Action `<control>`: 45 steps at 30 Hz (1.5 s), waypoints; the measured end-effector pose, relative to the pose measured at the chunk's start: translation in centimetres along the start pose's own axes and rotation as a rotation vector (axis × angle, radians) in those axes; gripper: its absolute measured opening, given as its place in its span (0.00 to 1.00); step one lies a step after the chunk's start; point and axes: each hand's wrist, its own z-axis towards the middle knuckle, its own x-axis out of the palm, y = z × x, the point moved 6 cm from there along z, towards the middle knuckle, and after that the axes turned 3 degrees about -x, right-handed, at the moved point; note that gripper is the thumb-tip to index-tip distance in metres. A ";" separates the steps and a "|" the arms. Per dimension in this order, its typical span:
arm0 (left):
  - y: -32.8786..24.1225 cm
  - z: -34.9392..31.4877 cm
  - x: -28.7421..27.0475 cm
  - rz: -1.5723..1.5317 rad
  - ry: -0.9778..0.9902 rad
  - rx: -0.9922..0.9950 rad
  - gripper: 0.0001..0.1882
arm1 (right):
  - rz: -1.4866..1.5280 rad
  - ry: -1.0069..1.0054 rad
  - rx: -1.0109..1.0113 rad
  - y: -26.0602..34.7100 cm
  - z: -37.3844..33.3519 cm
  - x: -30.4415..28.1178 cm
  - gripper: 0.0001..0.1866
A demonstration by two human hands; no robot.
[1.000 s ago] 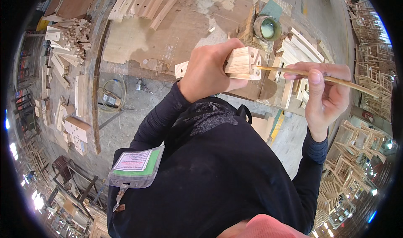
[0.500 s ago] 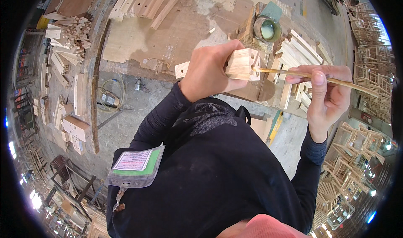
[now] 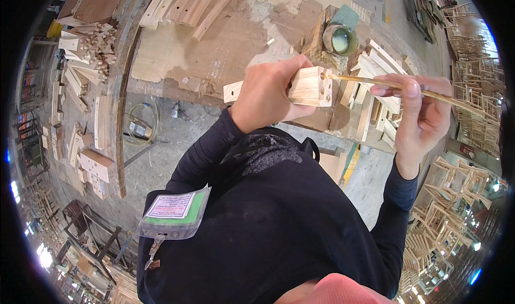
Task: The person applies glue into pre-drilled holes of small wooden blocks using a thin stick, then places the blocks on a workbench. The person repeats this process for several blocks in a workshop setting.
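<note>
My left hand (image 3: pixel 268 92) is wrapped round several light wooden pieces (image 3: pixel 307 88), held together over the workbench's near edge. Their right ends face my right hand and show drilled holes; another end sticks out to the left of my fist. Between thumb and fingers, my right hand (image 3: pixel 421 108) pinches a thin wooden stick (image 3: pixel 386 82). The stick's left tip meets a hole near the top of the end face. Whether the tip goes inside the hole is too small to tell. Beyond the pieces, a round cup (image 3: pixel 341 41) with pale liquid stands on the bench.
Curved wooden slats (image 3: pixel 185 1) lie at the bench's far left, and stacked wooden strips (image 3: pixel 375 71) at its right. A side bench (image 3: pixel 115 116) on the left carries cut pieces and blocks. A coiled hose (image 3: pixel 142 124) lies on the floor. Wooden chair frames (image 3: pixel 450 197) stand at right.
The stick's tip has shifted from a lower hole to one nearer the top of the end face. The wooden pieces have tilted and dropped slightly in my left hand.
</note>
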 end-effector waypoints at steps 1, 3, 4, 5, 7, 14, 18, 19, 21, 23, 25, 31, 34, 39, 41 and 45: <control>-0.1 0.0 0.0 -0.002 0.003 0.005 0.25 | 0.014 0.015 0.002 -0.2 0.0 0.3 0.07; -0.3 0.0 0.0 -0.008 0.011 0.016 0.25 | 0.040 0.044 0.008 -0.8 -0.1 0.7 0.07; -0.3 0.0 0.0 -0.005 0.017 0.014 0.25 | 0.075 0.062 0.009 -1.1 0.0 0.9 0.07; -0.4 0.0 0.0 -0.001 0.023 0.011 0.25 | 0.110 0.079 0.011 -1.4 0.0 0.9 0.07; -0.4 -0.1 0.0 0.002 0.026 0.014 0.25 | 0.160 0.107 0.014 -1.5 0.1 1.1 0.08; -0.6 -0.1 -0.1 -0.001 0.012 0.023 0.25 | 0.151 0.102 0.053 -1.1 0.6 1.1 0.08; -0.7 0.0 -0.4 0.023 0.009 0.044 0.24 | 0.085 0.103 0.031 -0.6 0.4 0.8 0.07; -0.7 0.0 -0.5 0.023 0.008 0.044 0.24 | 0.110 0.094 0.034 -0.6 0.4 0.8 0.07; -0.7 0.0 -0.5 0.021 0.009 0.045 0.24 | 0.157 0.076 0.040 -0.5 0.5 0.9 0.07; -0.7 -0.1 -0.4 0.027 0.025 0.034 0.24 | 0.167 0.067 0.024 -0.7 0.6 0.8 0.07; -0.7 -0.1 -0.4 0.036 0.030 0.034 0.24 | 0.130 0.067 0.015 -0.5 0.6 0.8 0.07; -0.8 -0.2 -0.6 0.038 0.035 0.029 0.24 | 0.120 0.088 0.015 0.1 0.5 0.7 0.07; -0.5 -0.2 -1.5 -0.028 -0.023 0.054 0.22 | 0.080 0.016 0.017 -0.1 0.9 0.4 0.07; 6.6 0.9 -9.2 -0.690 -0.493 -0.114 0.17 | -0.061 -0.290 0.005 -2.1 0.4 -4.6 0.09; 12.4 0.5 -12.4 -1.189 -0.672 -0.376 0.17 | -0.037 -0.380 0.039 -4.0 -0.9 -6.9 0.10; 22.7 -3.6 -17.1 -1.692 -0.857 -0.321 0.20 | 0.065 -0.469 0.145 -8.6 -2.9 -8.7 0.11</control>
